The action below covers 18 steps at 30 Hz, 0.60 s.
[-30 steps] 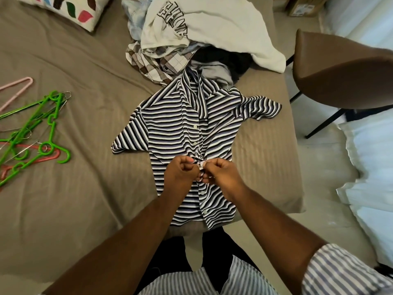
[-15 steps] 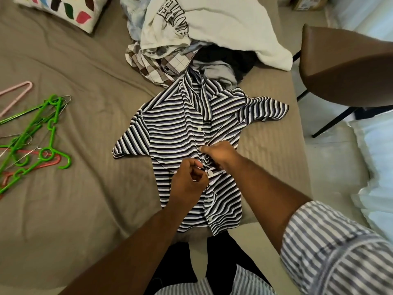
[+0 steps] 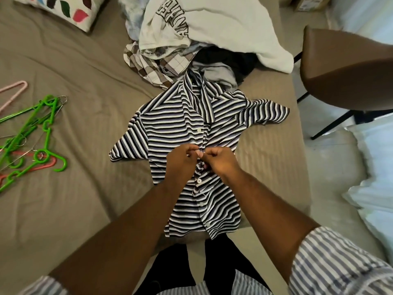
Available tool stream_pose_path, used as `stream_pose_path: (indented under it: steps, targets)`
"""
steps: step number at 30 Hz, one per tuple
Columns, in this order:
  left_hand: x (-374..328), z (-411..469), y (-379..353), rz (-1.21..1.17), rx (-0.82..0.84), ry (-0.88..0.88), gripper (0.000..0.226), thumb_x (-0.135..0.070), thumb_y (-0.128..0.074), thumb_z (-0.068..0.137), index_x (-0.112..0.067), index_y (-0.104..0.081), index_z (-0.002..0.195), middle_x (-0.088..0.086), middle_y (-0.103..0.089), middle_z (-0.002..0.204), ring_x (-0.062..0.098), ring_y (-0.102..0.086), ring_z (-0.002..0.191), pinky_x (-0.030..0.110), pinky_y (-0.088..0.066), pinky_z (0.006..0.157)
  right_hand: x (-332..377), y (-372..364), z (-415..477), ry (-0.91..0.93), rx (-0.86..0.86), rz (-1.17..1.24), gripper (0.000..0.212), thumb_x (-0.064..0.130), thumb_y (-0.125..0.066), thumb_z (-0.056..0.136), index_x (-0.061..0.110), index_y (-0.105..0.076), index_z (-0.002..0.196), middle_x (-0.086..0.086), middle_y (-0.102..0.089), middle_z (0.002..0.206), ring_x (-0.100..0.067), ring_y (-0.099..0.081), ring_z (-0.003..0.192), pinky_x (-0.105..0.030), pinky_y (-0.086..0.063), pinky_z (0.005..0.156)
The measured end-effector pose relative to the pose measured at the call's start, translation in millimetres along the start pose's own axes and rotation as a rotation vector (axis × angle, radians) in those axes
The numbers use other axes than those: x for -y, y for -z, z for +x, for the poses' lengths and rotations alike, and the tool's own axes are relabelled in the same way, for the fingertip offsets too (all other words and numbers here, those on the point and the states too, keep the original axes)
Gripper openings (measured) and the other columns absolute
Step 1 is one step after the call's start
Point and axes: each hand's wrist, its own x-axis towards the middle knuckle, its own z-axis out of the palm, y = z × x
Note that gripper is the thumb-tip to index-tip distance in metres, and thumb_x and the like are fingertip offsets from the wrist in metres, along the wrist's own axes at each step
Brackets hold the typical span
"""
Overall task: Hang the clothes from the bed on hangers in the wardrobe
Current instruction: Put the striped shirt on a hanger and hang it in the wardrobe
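striped button shirt (image 3: 170, 128) flat on bed (image 3: 85, 209), long axis collar-far to hem-near, hem over the near edge. left hand (image 3: 179, 165) and right hand (image 3: 222, 161) pinch its placket mid-length. clothes pile (image 3: 212, 28) beyond grip; green hangers (image 3: 49, 101) well left, bare sheet between.

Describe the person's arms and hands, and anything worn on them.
Both hands are bare: the left hand and right hand carry no gloves, and no ring, watch or bracelet shows. The right sleeve is loose cloth with blue-grey and white stripes, ending near the elbow; the left sleeve, same stripes, only peeks in at the bottom edge.
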Motion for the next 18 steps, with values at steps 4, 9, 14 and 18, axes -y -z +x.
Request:
stream_pose_path:
  steps: [4,9,14,18]
  targets:
    - [0,-3,0,-0.072,-0.081,0.002,0.015,-0.018,-0.072,0.091,-0.016,-0.076,0.105,-0.009,-0.072,0.087,-0.003,-0.066,0.079,0.006,-0.048,0.074,0,1,-1,-0.011,0.036,0.027,0.018,0.02,-0.07,0.096,0.003,-0.074,0.091,-0.007,-0.069,0.065,-0.026,-0.06,0.061,-0.039,-0.051,0.06]
    - [-3,-7,3,-0.153,-0.192,0.007,0.009,-0.019,-0.078,0.086,-0.013,-0.074,0.092,-0.008,-0.072,0.075,-0.002,-0.067,0.065,0.006,-0.047,0.064,7,3,-4,-0.095,-0.02,0.236,0.009,0.005,-0.069,0.094,0.0,-0.066,0.101,-0.007,-0.072,0.072,-0.016,-0.069,0.059,-0.026,-0.059,0.055]
    - [-5,-3,20,-0.215,-0.19,0.026,0.009,-0.02,-0.08,0.084,-0.027,-0.075,0.083,-0.007,-0.073,0.07,0.007,-0.071,0.067,0.028,-0.059,0.07,7,13,-4,-0.115,-0.125,0.254,0.005,0.012,-0.07,0.094,0.008,-0.072,0.098,-0.002,-0.072,0.078,-0.01,-0.064,0.06,-0.024,-0.053,0.053]
    - [-14,0,33,-0.282,-0.14,0.055,0.007,-0.01,-0.073,0.09,-0.013,-0.079,0.093,0.0,-0.075,0.075,0.007,-0.069,0.066,0.02,-0.059,0.07,20,24,-3,-0.145,-0.118,0.348,0.01,0.008,-0.068,0.095,0.01,-0.07,0.105,-0.001,-0.07,0.085,-0.01,-0.062,0.065,-0.024,-0.049,0.057]
